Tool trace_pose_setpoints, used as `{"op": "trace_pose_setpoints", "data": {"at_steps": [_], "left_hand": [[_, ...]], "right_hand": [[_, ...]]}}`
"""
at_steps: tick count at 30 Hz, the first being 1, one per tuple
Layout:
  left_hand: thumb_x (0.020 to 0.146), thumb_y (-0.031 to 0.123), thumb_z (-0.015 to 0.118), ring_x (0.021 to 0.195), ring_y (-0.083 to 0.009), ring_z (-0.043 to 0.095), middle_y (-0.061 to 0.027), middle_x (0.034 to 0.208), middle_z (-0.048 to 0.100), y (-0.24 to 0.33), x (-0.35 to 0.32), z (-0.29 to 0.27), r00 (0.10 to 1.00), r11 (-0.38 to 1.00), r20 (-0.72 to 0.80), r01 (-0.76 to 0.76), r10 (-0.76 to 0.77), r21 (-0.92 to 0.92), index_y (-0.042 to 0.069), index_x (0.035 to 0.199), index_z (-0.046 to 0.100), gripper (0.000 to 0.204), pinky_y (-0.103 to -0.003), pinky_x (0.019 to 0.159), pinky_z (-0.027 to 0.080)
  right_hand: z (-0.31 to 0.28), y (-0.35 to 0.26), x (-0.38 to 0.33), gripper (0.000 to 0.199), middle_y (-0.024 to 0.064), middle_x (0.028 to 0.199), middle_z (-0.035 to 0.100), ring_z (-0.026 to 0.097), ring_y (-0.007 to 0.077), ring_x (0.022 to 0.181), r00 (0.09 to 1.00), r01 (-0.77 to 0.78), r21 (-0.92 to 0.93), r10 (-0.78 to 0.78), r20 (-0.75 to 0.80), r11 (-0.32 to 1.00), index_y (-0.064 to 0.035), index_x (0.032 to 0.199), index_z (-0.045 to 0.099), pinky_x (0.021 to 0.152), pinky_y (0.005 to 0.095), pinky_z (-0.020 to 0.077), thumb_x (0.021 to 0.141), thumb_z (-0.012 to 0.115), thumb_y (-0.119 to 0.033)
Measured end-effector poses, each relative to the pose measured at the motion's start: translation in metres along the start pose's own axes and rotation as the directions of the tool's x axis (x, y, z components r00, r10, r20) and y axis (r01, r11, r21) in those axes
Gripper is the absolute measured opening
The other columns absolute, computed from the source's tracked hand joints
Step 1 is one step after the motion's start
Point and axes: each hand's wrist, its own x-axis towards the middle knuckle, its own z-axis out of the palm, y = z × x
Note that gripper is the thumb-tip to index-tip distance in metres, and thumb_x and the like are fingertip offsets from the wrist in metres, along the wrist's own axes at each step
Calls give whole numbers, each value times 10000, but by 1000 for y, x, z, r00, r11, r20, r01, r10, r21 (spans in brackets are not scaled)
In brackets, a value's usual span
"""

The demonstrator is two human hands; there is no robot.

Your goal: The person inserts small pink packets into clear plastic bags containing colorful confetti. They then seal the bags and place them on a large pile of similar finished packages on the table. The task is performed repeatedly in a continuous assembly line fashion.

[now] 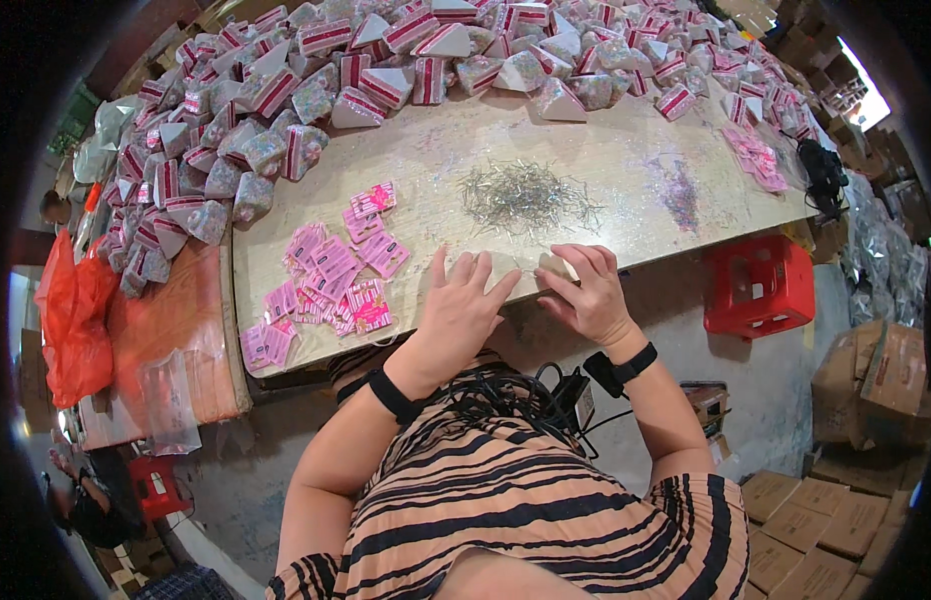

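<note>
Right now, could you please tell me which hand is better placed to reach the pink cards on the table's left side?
Probably the left hand: it is nearer the pink cards, and its fingers are spread. The right hand is farther off, beyond the left one.

A lone wide fisheye view looked steeply down and slightly forward from the left side of the wearer's head, upright and unmirrored. The black-striped garment (526, 490) loomed nearest the lens at six o'clock. The left forearm (346, 440) entered from seven o'clock and the right forearm (668, 405) from four, bringing the left hand (458, 300) and right hand (588, 292) near mid-view at close range. The wooden worktable (406, 150) stretched beyond them, its edges bowed, toward the farther heap of cake-slice-shaped pieces (431, 78) at twelve. Coverage reached cardboard cartons (821, 510) at four o'clock; black ringed the round field.
</note>
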Motion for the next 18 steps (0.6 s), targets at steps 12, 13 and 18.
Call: {"op": "trace_pose_setpoints", "data": {"at_steps": [12,13,18], "left_hand": [[759,224,727,1219,-331,430,-165,1274,478,-2,-3,-1,1000,1000,-13,10,-10,-28,203,1354,480,645,-551,1062,272],[758,224,728,1220,-331,429,-165,1275,478,-2,-3,-1,1000,1000,-12,11,-12,-26,206,1355,480,646,-552,1061,272],[759,225,726,1225,-331,425,-163,1284,471,-3,-4,1,1000,1000,3,20,-20,-17,220,1359,476,650,-558,1052,278]], "right_hand": [[0,-6,9,370,100,1259,519,474,265,1164,999,-33,31,33,8,999,-166,1101,656,1000,428,337,747,700,-262],[-1,-7,8,355,99,1256,522,475,263,1162,1000,-19,34,19,5,999,-164,1084,661,1001,428,336,743,700,-259],[-3,-10,7,367,109,1251,536,493,275,1143,997,34,5,-34,67,999,-162,1077,669,987,432,346,723,706,-255]]}}
